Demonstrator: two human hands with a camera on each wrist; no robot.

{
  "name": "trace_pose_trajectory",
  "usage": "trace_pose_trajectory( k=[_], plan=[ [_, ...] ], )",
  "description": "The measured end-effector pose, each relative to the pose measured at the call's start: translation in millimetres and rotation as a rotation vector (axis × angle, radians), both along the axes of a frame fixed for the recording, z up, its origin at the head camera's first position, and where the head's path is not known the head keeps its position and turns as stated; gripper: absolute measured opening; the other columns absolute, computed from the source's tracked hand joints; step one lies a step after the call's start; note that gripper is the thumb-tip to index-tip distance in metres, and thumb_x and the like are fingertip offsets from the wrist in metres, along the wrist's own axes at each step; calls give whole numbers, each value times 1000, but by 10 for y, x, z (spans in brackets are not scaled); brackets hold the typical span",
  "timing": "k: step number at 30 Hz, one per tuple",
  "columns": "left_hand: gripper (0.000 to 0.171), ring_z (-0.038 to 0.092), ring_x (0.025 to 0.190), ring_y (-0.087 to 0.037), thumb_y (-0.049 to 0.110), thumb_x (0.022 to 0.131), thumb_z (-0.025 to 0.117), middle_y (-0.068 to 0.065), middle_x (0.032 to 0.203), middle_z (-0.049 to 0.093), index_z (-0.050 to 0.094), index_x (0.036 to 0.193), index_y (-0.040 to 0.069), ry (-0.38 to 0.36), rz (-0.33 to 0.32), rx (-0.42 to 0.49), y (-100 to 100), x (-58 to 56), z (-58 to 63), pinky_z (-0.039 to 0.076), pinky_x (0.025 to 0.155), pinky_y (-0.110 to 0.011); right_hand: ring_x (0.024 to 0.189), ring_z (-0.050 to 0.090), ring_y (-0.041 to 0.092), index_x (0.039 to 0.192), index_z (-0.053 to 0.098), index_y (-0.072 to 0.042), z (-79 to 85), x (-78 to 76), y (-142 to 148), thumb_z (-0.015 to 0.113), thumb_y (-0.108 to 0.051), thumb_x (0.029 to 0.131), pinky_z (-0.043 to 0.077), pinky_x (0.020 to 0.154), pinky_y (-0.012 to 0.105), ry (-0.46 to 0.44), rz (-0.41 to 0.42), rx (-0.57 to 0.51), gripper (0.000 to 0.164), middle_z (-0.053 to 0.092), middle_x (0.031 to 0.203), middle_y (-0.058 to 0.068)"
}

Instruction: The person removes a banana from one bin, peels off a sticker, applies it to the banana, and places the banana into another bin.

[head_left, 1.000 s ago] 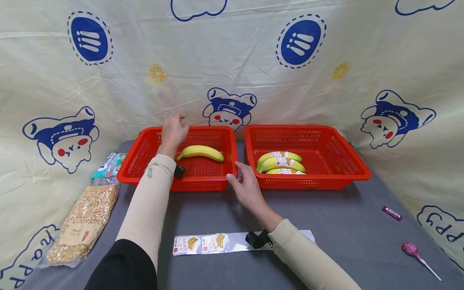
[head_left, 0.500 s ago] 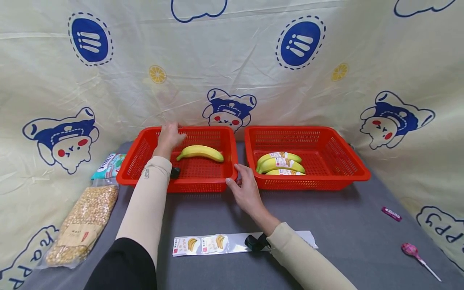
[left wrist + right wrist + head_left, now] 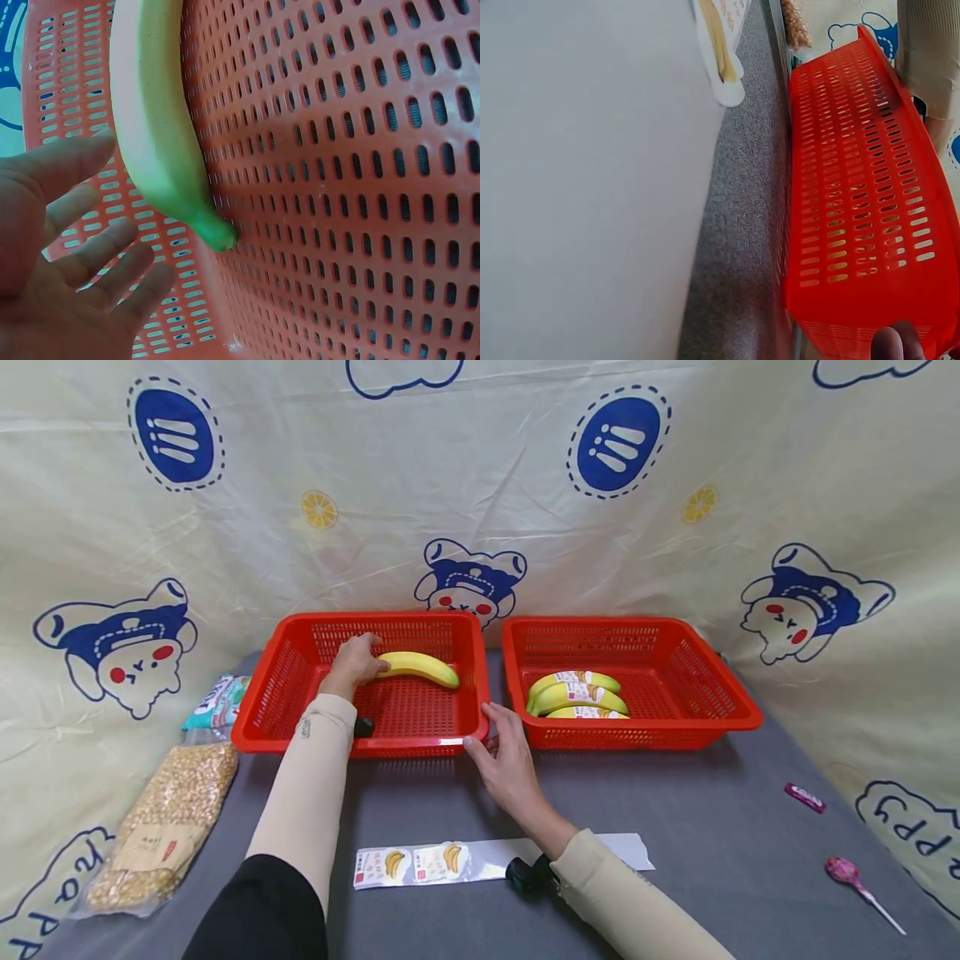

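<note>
In the head view, my left hand (image 3: 352,664) reaches into the left red basket (image 3: 258,693), at the stem end of a yellow banana (image 3: 420,667). The left wrist view shows its thumb beside the banana (image 3: 154,97), with the other fingers spread and not wrapped round it; whether the thumb touches cannot be told. My right hand (image 3: 510,764) holds the near right corner of the same basket between thumb and fingers. Only fingertips (image 3: 889,345) show against the basket (image 3: 855,172) in the right wrist view. No label shows on this banana.
The right red basket (image 3: 697,725) holds several labelled bananas (image 3: 581,696). A strip of banana stickers (image 3: 487,860) lies in front, partly under my right wrist. Left are a bag of kernels (image 3: 161,827) and a teal packet (image 3: 217,703); right, a lollipop (image 3: 843,870) and a small purple candy (image 3: 805,797).
My left hand has come down from above the basket's far rim to the banana's stem end. My right hand stays at the basket corner. The view has shifted slightly.
</note>
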State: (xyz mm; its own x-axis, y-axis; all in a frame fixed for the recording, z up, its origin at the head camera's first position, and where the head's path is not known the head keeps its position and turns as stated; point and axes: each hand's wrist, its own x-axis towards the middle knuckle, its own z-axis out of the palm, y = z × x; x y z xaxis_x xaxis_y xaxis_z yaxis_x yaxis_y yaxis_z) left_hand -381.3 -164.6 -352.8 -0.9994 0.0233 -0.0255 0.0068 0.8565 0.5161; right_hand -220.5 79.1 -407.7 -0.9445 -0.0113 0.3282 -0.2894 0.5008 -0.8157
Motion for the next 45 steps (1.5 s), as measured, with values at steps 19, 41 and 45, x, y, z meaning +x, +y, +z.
trace_pose_trajectory(
  k=[19, 41, 45],
  plan=[
    [49, 47, 114, -31, 8, 85, 65, -21, 133, 49, 49, 131, 2, -103, -37, 35, 70, 26, -53, 37, 102, -41, 85, 54, 26, 136, 46, -7, -19, 6, 0, 70, -19, 83, 50, 72, 29, 53, -4, -3, 60, 41, 141, 11],
    [45, 50, 104, -31, 18, 87, 64, -17, 123, 56, 54, 129, 5, 122, 42, -58, 165, 262, 588, 41, 92, -43, 80, 52, 17, 136, 47, -8, -24, -52, 34, 71, -21, 83, 45, 70, 20, 65, -7, 7, 59, 44, 139, 10],
    [45, 49, 102, -30, 20, 87, 63, -17, 123, 56, 55, 129, 6, 183, 55, -7, 153, 356, 746, 41, 89, -42, 81, 52, 17, 137, 47, -8, -6, -63, 32, 70, -22, 84, 46, 71, 22, 57, -2, 22, 60, 44, 140, 11]
  ],
)
